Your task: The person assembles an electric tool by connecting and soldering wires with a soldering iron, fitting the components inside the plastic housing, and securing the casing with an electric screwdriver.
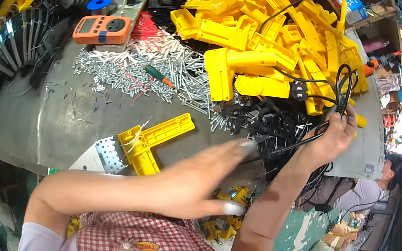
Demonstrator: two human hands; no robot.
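Note:
My right hand (pixel 336 134) is closed round a looped black power cord (pixel 344 84), just right of the yellow heap. A black plug (pixel 299 91) hangs from the cord, left of that hand. My left hand (pixel 199 176), blurred, reaches across the front of the bench with thumb and fingers apart and white covers on their tips. One cord runs close to its fingertips; whether they touch I cannot tell. Left of this hand lies a yellow plastic handle housing (pixel 149 144), with thin white wires and a perforated metal plate (pixel 110 155) at its lower left end.
Yellow plastic housings (pixel 275 38) pile up at the back. Screws (pixel 116 70), a screwdriver (pixel 156 74) and an orange meter (pixel 102 29) lie left of them. Black cords (pixel 268 119) tangle before the pile. Curved metal parts (pixel 12 45) stand far left; another person (pixel 364 192) is at right.

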